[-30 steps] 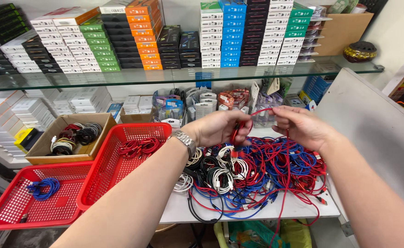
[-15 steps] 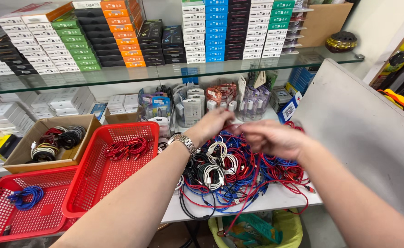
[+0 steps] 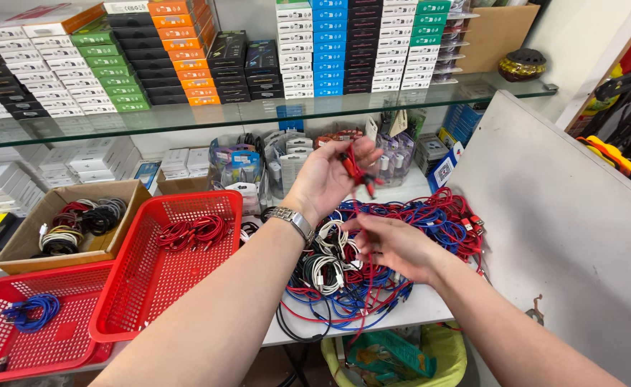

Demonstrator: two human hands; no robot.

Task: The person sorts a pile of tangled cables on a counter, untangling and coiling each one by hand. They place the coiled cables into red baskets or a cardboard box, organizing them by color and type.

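Gripped a red cable (image 3: 358, 175) in the left hand (image 3: 326, 179), fingers closed tight round its bunched loops, lifted well clear above the back edge of the tabletop (image 3: 430, 308). Wore a metal wristwatch (image 3: 290, 218) on that arm. Trailed a loose red strand straight down from the bunch, past the right hand (image 3: 394, 247). Kept that right hand low, just over the tangle, fingers narrow and curled at the strand; could not tell whether pinched or only brushed.

Left plenty undone, and what a heap: a thick pile of cables (image 3: 430, 222), red, blue, black and white all knotted together, spread across the tabletop from its middle to the right edge, with loops spilling over the front edge. Looked like the larger share by far.

Counted little sorted so far, by the look of it. Found a few red leads (image 3: 193, 231) lying in the red basket (image 3: 186, 201) at the left edge of the tabletop. Spotted a single blue lead (image 3: 32, 313) in a second red basket (image 3: 14, 287), lower and further left. Noted black and white coils (image 3: 79, 218) in a cardboard box (image 3: 36, 215) behind both baskets.

Saw a glass shelf (image 3: 186, 115) above, stacked with coloured boxes, and a white board (image 3: 559, 215) leaning at the right.
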